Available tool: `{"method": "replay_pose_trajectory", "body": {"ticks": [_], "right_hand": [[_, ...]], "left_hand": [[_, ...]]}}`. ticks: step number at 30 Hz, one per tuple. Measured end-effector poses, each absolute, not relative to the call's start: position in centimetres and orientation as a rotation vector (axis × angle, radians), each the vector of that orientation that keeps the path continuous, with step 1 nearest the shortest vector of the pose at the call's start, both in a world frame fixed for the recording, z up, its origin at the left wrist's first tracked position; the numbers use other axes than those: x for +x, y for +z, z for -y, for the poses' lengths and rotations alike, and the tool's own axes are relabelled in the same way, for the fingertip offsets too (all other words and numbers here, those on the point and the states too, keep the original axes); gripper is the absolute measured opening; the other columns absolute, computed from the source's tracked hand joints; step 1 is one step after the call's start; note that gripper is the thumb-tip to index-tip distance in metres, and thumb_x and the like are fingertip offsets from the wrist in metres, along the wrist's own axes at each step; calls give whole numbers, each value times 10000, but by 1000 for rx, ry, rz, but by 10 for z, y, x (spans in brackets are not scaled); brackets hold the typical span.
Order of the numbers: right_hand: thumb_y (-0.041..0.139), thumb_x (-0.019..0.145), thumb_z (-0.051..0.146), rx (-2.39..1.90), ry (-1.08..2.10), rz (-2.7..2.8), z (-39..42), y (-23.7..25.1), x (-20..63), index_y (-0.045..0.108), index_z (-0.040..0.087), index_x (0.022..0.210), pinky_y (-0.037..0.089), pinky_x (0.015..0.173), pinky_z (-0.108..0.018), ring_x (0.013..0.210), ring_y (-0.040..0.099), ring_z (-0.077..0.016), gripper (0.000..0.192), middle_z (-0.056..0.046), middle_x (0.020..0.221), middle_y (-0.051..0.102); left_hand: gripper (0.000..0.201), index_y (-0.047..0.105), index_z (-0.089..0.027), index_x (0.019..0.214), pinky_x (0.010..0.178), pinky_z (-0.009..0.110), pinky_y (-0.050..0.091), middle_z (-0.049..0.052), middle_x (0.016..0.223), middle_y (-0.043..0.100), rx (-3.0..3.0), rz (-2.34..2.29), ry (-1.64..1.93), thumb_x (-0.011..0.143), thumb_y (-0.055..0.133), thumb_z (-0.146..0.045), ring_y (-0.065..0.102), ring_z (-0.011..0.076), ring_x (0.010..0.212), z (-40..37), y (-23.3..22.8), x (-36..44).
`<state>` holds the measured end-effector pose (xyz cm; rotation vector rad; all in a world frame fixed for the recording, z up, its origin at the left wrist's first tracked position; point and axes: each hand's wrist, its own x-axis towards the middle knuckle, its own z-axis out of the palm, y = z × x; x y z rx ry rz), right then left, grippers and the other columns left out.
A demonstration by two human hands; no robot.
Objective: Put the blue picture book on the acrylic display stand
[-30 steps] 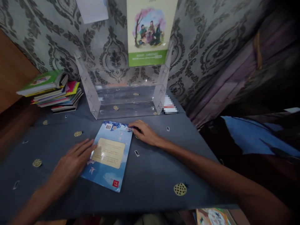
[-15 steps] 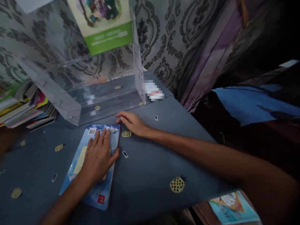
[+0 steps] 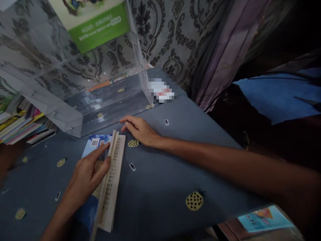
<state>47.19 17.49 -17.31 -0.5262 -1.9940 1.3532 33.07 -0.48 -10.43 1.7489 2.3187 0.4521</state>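
Book (image 3: 105,174) lies on the blue cloth (image 3: 160,174), just in front of the clear stand (image 3: 100,100), with its cover lifted along the right edge. I have my left hand (image 3: 87,172) on that cover, fingers curled loosely under its edge, thumb against the page block. My right hand (image 3: 140,130) rests flat and empty on the cloth, just right of the book's top corner. I judge the opening step underway; next calls for swinging the cover fully over.
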Motion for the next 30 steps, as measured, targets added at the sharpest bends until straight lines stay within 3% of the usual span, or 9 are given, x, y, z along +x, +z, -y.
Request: {"method": "replay_pose_trajectory", "body": {"ticks": [4, 9, 12, 16, 23, 26, 28, 30], "right_hand": [[423, 981, 91, -525, 1365, 1968, -175, -174, 472, 634, 164, 1123, 488, 815, -288, 825, 664, -127, 265, -19, 898, 733], [426, 985, 102, -519, 1344, 1975, -175, -174, 473, 634, 163, 1116, 486, 820, -296, 799, 656, -126, 253, -19, 886, 736], [423, 988, 101, -524, 1352, 1971, -174, -173, 473, 632, 158, 1119, 489, 812, -292, 788, 650, -123, 253, -22, 888, 737], [415, 993, 100, -521, 1383, 1959, -173, -171, 473, 630, 144, 1130, 496, 793, -280, 781, 648, -121, 260, -32, 895, 733], [408, 1000, 113, -506, 1385, 1943, -172, -171, 473, 622, 154, 1134, 504, 789, -274, 762, 644, -115, 255, -24, 881, 729], [405, 1006, 120, -520, 1370, 1942, -172, -171, 473, 621, 156, 1128, 502, 794, -276, 768, 645, -118, 251, -26, 887, 734], [401, 1011, 131, -522, 1358, 1940, -171, -170, 474, 620, 155, 1134, 499, 793, -276, 772, 644, -121, 252, -26, 889, 734], [397, 1016, 141, -513, 1336, 1941, -170, -169, 475, 622, 156, 1141, 493, 790, -275, 772, 641, -123, 258, -22, 882, 730]], "left_hand": [[652, 658, -148, 1331, 396, 261, 370, -64, 429, 475, 1623, -2279, 462, 917, 448, -606, 391, 135, 322, 4, -99, 332], [615, 724, -163, 1222, 431, 271, 407, -26, 452, 491, 1636, -2270, 454, 903, 433, -600, 510, 184, 434, 1, -94, 333], [587, 740, -179, 1188, 473, 281, 447, -8, 489, 535, 1668, -2295, 472, 905, 430, -590, 563, 202, 504, 1, -96, 332], [602, 715, -192, 1237, 475, 281, 453, -17, 512, 592, 1681, -2297, 455, 909, 412, -596, 519, 180, 443, 2, -100, 332], [605, 683, -177, 1290, 597, 322, 550, 40, 799, 766, 1773, -2313, 387, 949, 368, -566, 470, 139, 394, 2, -101, 334], [546, 673, -201, 1290, 721, 371, 596, 77, 1093, 779, 1850, -2310, 404, 970, 383, -534, 637, 182, 558, 5, -107, 334], [497, 669, -210, 1274, 858, 420, 597, 84, 1249, 732, 1953, -2296, 427, 979, 406, -512, 733, 245, 824, 6, -115, 334], [470, 659, -194, 1264, 975, 478, 561, 102, 1308, 700, 2098, -2296, 428, 981, 435, -494, 695, 313, 1114, 7, -125, 337]]}}
